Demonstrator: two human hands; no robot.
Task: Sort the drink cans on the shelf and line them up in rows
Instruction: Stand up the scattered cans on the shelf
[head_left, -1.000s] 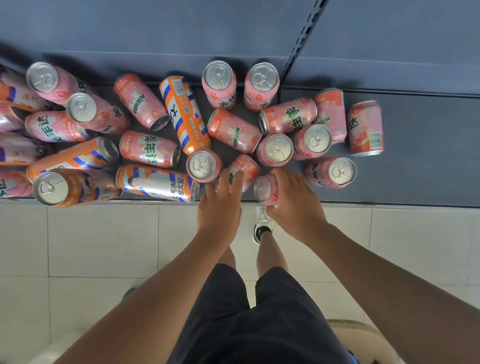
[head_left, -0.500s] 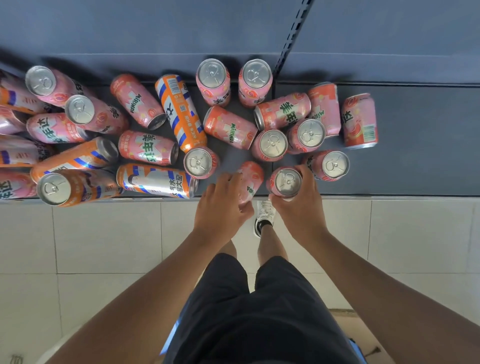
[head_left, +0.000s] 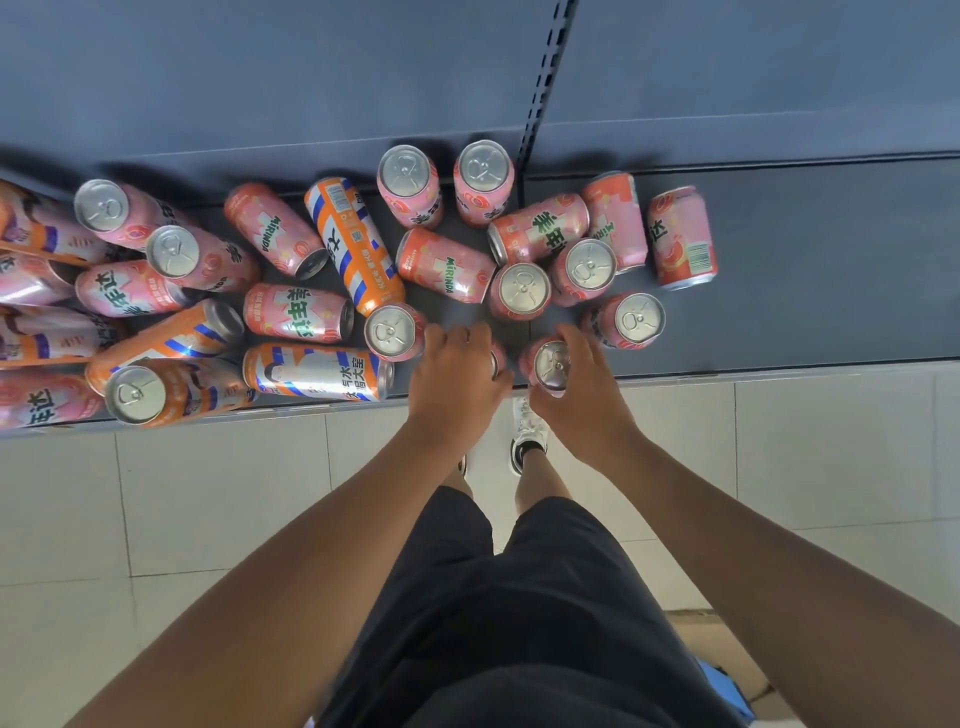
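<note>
Right hand (head_left: 582, 400) wraps thumb and fingers round a short pink aluminium can (head_left: 551, 364) w/ a silver pull-tab top, grasping it upright at the front lip of the dark grey metal shelf (head_left: 805, 312). Left hand (head_left: 454, 376) curls down over a second pink can (head_left: 496, 361), nearly all hidden under the palm. Only a sliver of its silver end shows at the hand's right side, so whether it lies flat or is part tipped up can't be told. It reads as a grasp, not a flat press.

The two held cans sit close together, prob. so they can go down as neighbours. Grip on the right-hand can is low on the body, lid left bare, which suits setting it square on its base. An upright pink can (head_left: 519, 291) stands just behind the hands, w/ more upright ones to its right, so a row seems to be forming there.

Most stock is unsorted. A pink-and-orange Mirinda can (head_left: 447, 265) lies on its side near the hands, and a tall orange, blue and white can (head_left: 353, 244) lies among the pink ones further left. Task looks early. Rolling cans near the shelf edge could drop to the pale tiled floor (head_left: 208, 493).
</note>
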